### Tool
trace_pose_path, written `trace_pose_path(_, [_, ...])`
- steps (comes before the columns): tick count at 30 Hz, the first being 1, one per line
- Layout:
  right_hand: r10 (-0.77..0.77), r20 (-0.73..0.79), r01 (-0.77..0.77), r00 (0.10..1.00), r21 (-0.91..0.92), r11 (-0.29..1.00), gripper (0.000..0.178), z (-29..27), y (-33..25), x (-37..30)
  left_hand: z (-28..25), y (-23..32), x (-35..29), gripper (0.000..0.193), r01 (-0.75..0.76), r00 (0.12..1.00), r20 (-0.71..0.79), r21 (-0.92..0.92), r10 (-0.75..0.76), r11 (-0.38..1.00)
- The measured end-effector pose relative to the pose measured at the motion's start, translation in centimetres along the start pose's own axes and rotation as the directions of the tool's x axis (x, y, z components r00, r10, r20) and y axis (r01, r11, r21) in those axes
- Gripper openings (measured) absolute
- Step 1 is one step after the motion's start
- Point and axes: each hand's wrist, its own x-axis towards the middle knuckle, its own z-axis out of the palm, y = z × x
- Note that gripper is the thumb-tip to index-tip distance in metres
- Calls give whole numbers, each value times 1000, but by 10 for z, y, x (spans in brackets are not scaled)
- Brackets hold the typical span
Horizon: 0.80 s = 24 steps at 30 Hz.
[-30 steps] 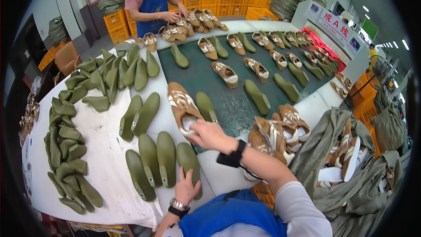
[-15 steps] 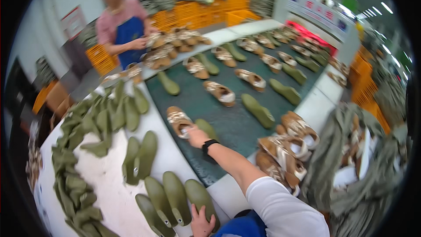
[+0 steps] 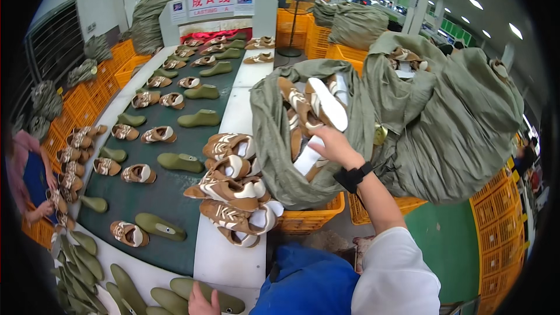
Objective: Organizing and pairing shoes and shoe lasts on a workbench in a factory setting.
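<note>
My right hand (image 3: pixel 337 147), with a dark band on the wrist, reaches into a grey-green cloth sack (image 3: pixel 269 134) of brown-and-white shoes. Its fingers are stretched out over the shoes, touching near a brown shoe (image 3: pixel 296 100); a shoe with its white sole (image 3: pixel 326 104) facing up lies just beyond. Their tips are partly hidden among the shoes. At the bottom edge my left hand (image 3: pixel 204 302) has its fingers and thumb over a green shoe last (image 3: pixel 230 302), closed around its middle. More green lasts (image 3: pixel 125 287) lie to its left.
Brown shoes and lasts stand on a dark green conveyor (image 3: pixel 169 204). A pile of shoes (image 3: pixel 230 189) sits on its white right ledge (image 3: pixel 219 262). Orange crates (image 3: pixel 309 219) and more sacks (image 3: pixel 449 134) stand at right. Another person (image 3: pixel 32 181) handles shoes at far left.
The view has swung to the right. My right hand has left the shoe set on the conveyor and is now in the sack. My left hand remains at the lasts.
</note>
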Motion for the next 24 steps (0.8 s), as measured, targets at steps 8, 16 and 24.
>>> trace_pose_path(8, [-74,-151,57,986,-116,992,52,46,42,-13,12,154,83,42,-708,698,-102,-248,709,661])
trace_pose_path(16, [393,-284,-327,875,251,911,25,-12,130,26,37,236,119,30,-788,548,-3,-339,837,515])
trace_pose_path(24, [262,-125,50,957,960,275,31,-81,95,13,15,248,162,72,-435,867,-247,-800,433,414])
